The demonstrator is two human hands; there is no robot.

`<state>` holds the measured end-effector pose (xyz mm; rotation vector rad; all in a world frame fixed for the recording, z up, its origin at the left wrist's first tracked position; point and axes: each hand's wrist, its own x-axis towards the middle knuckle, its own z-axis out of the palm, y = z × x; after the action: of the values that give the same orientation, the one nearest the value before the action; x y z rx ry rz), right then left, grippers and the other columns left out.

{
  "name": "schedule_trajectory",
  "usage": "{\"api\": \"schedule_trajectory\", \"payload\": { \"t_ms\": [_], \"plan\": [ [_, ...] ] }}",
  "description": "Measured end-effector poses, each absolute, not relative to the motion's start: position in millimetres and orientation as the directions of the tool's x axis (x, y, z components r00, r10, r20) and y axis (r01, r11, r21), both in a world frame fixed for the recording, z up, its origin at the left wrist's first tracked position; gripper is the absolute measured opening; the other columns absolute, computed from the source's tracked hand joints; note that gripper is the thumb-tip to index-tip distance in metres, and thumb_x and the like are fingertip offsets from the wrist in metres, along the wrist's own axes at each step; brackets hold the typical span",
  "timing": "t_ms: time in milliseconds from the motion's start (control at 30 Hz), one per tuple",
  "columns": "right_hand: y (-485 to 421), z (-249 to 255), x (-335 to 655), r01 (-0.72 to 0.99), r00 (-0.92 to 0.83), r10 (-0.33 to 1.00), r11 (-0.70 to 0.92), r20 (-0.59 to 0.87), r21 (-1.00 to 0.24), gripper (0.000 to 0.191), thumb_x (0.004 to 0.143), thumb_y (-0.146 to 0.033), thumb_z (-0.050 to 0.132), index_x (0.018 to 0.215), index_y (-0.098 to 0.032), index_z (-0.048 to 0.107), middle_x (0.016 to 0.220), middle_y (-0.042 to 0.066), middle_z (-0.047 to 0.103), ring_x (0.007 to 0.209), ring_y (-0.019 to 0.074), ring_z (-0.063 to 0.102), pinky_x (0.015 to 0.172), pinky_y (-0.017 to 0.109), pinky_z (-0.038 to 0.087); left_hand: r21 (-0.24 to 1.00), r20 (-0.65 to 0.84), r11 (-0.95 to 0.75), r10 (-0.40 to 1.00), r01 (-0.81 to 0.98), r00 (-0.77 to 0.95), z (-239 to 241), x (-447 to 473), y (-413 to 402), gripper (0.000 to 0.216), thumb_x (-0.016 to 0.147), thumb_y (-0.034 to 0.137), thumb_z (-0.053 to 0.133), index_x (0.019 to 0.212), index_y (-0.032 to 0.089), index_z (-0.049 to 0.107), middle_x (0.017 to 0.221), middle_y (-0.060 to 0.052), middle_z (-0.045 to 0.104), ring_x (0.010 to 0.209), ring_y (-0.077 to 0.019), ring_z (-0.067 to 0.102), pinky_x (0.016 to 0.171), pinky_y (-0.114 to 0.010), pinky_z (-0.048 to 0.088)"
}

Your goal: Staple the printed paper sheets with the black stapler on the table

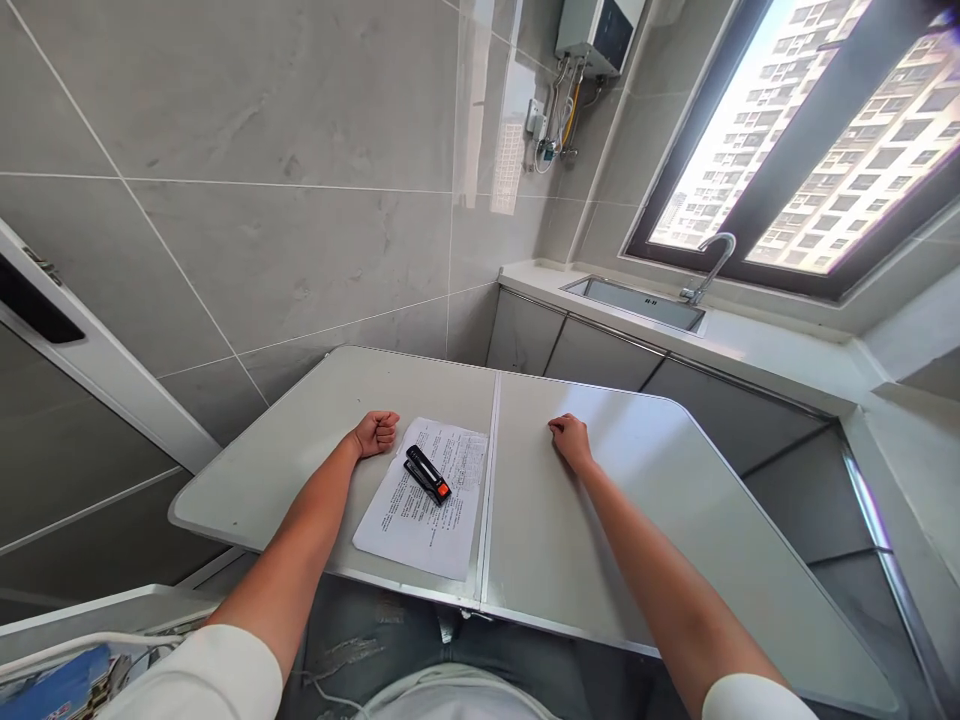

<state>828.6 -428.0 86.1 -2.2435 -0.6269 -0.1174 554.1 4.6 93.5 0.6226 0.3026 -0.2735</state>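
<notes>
My left hand (375,434) rests as a closed fist on the folding table (637,540), just left of a sheaf of printed paper (420,550). Nothing shows in its fingers. On the paper lies a black stapler (426,474) with an orange end, set at a slant and touched by neither hand. To the right of the table's centre seam, my right hand (571,441) is also closed, its knuckles on the bare tabletop. I see no object in it.
Behind the table runs a counter (780,350) with a sink (637,302) and a tap (711,270) under a window. A water heater (598,35) hangs on the tiled wall. At lower left stands a container (82,665) of mixed items, near a door frame (112,365).
</notes>
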Motion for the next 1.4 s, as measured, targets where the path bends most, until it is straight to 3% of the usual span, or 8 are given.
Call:
{"api": "schedule_trajectory", "payload": {
  "t_ms": [233,500,633,733,867,1033,1200,1400],
  "plan": [
    [-379,87,818,0.548,0.825,0.477,-0.537,0.305,-0.641,0.03,0.083,-0.015,0.051,0.089,-0.018,0.08,0.098,0.011,0.072,0.089,0.0222,0.066,0.093,0.036,0.05,0.536,-0.348,0.777,-0.154,0.331,0.925,95,553,2,0.044,0.069,0.002,0.051,0.063,0.025,0.014,0.051,0.01,0.003,0.034,-0.0101,0.013,0.038,-0.02,0.012],
    [-235,94,764,0.711,0.6,0.745,-0.328,0.293,-0.622,0.028,0.088,-0.008,0.055,0.096,-0.02,0.08,0.107,0.008,0.07,0.095,0.019,0.063,0.095,0.033,0.048,0.561,-0.343,0.764,-0.138,0.32,0.929,92,553,1,0.04,0.071,0.004,0.05,0.063,0.025,0.016,0.052,0.009,0.005,0.035,-0.0106,0.013,0.039,-0.02,0.012],
    [-201,90,744,0.726,0.568,0.781,-0.326,0.26,-0.605,0.027,0.086,-0.007,0.056,0.094,-0.017,0.08,0.103,0.01,0.067,0.094,0.0196,0.06,0.091,0.033,0.047,0.587,-0.33,0.754,-0.109,0.295,0.938,90,551,0,0.039,0.07,0.005,0.05,0.063,0.024,0.017,0.052,0.009,0.005,0.036,-0.0103,0.013,0.04,-0.02,0.012],
    [-202,88,744,0.724,0.59,0.763,-0.354,0.264,-0.592,0.029,0.083,-0.01,0.058,0.103,-0.019,0.078,0.108,0.009,0.065,0.093,0.0188,0.059,0.088,0.031,0.047,0.601,-0.322,0.749,-0.095,0.281,0.942,89,550,-1,0.039,0.07,0.005,0.05,0.063,0.024,0.017,0.052,0.009,0.005,0.036,-0.0106,0.014,0.04,-0.021,0.013],
    [-245,90,765,0.677,0.701,0.645,-0.465,0.305,-0.571,0.029,0.089,-0.019,0.053,0.112,-0.02,0.071,0.112,0.009,0.062,0.094,0.0194,0.058,0.085,0.03,0.046,0.61,-0.312,0.744,-0.09,0.272,0.946,88,550,-1,0.038,0.07,0.005,0.05,0.062,0.024,0.018,0.051,0.009,0.006,0.036,-0.0109,0.016,0.04,-0.021,0.014],
    [-371,89,794,0.558,0.828,0.479,-0.656,0.29,-0.509,0.016,0.087,-0.019,0.05,0.081,-0.02,0.064,0.079,0.006,0.057,0.077,0.021,0.052,0.073,0.031,0.039,0.621,-0.297,0.74,-0.083,0.258,0.951,87,549,-2,0.038,0.071,0.006,0.052,0.061,0.023,0.02,0.05,0.009,0.007,0.036,-0.0106,0.018,0.04,-0.021,0.016],
    [-508,74,784,0.488,0.87,0.38,-0.757,0.315,-0.435,0.022,0.088,-0.026,0.049,0.067,-0.023,0.051,0.072,0.005,0.049,0.073,0.0221,0.047,0.073,0.033,0.037,0.63,-0.293,0.734,-0.079,0.255,0.953,87,550,-3,0.038,0.071,0.005,0.053,0.061,0.023,0.021,0.049,0.009,0.009,0.035,-0.0108,0.021,0.04,-0.021,0.019],
    [-562,55,717,0.399,0.881,0.315,-0.896,0.353,-0.194,0.022,0.094,-0.028,0.046,0.076,-0.02,0.057,0.081,0.007,0.053,0.078,0.0224,0.049,0.075,0.034,0.036,0.648,-0.27,0.726,-0.066,0.232,0.96,88,551,-2,0.036,0.072,0.005,0.052,0.06,0.023,0.023,0.049,0.008,0.012,0.035,-0.011,0.022,0.04,-0.022,0.022]
  ]
}}
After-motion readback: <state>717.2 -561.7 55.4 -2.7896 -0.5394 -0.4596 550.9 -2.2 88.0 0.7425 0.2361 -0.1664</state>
